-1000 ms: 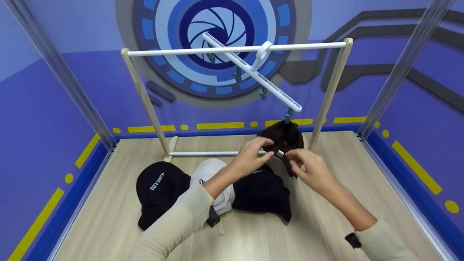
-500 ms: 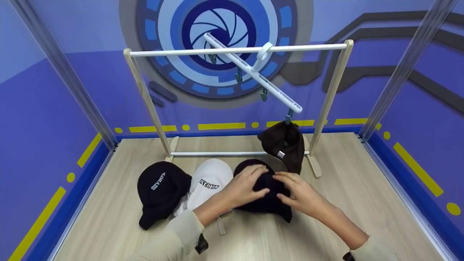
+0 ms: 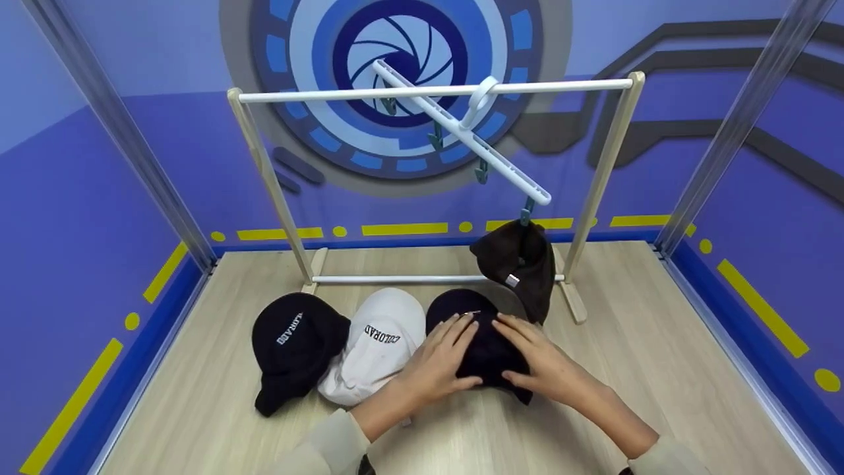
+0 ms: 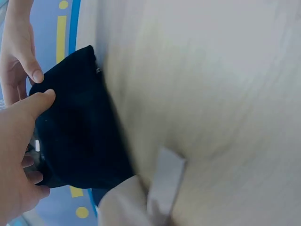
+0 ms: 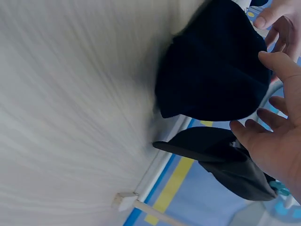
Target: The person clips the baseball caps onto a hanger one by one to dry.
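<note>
A black cap (image 3: pixel 486 346) lies on the table below the hanger. My left hand (image 3: pixel 435 363) rests on its left side, with thumb and fingers spread. On the opposite side, the fingers of my right hand (image 3: pixel 544 363) touch the cap and are loosely extended. The left wrist view shows the left thumb on the dark cloth (image 4: pixel 84 127). From the right wrist, both thumbs appear near the same cap (image 5: pixel 211 70). Just behind, a dark brown cap (image 3: pixel 527 264) hangs from a green clip (image 3: pixel 526 214) at the hanger's near end.
To the left lie a white cap (image 3: pixel 386 330) and another black cap (image 3: pixel 293 343), both lettered. A white hanger (image 3: pixel 455 125) with several clips hangs from the rack's top bar (image 3: pixel 330 94). The rack's wooden posts (image 3: pixel 600 178) stand either side. Blue walls (image 3: pixel 86 211) enclose the table.
Both hands have left the hanging brown cap and come down toward the person onto the black cap on the table. The brown cap stays hanging in the clip.
</note>
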Motion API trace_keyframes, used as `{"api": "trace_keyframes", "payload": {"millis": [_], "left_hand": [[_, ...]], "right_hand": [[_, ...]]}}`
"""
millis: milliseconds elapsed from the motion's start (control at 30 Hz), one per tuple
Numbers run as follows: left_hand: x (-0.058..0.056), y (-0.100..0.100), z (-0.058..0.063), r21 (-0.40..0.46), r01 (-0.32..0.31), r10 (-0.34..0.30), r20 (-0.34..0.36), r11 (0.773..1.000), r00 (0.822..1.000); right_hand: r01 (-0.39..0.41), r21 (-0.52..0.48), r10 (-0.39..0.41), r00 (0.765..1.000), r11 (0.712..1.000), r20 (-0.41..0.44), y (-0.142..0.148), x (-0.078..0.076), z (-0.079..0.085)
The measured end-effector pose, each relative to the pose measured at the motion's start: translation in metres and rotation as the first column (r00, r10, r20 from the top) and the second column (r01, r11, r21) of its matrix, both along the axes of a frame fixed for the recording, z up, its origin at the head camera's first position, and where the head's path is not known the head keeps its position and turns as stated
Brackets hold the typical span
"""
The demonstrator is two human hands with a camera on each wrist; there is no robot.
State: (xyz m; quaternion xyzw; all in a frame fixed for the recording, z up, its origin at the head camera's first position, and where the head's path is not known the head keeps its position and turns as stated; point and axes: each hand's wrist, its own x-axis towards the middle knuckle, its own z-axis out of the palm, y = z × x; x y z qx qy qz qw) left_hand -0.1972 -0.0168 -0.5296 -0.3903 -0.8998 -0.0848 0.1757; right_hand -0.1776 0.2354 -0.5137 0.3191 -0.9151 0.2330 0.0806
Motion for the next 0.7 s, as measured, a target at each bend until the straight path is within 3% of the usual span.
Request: {"api": "trace_keyframes", "payload": {"millis": [233,533,700], "left_hand": [[0.003,0.001,-0.015,0.005,-0.006,0.006,-0.036,1.0,0.999],[0.001,0.001,-0.022,0.043,0.002,0.003,-0.104,0.999,0.995],[-0.001,0.0,-0.025,0.046,0.002,0.006,-0.177,0.999,0.984]], "right_hand": [[-0.005,-0.012,0.005,1.0,1.0,-0.024,-0.003,-0.003,-0.013],[0.021,-0.014,-0.023,0.993,1.0,-0.117,-0.008,-0.006,-0.019],[0.041,-0.002,-0.041,0.987,0.999,-0.153,-0.01,-0.007,-0.021]]}}
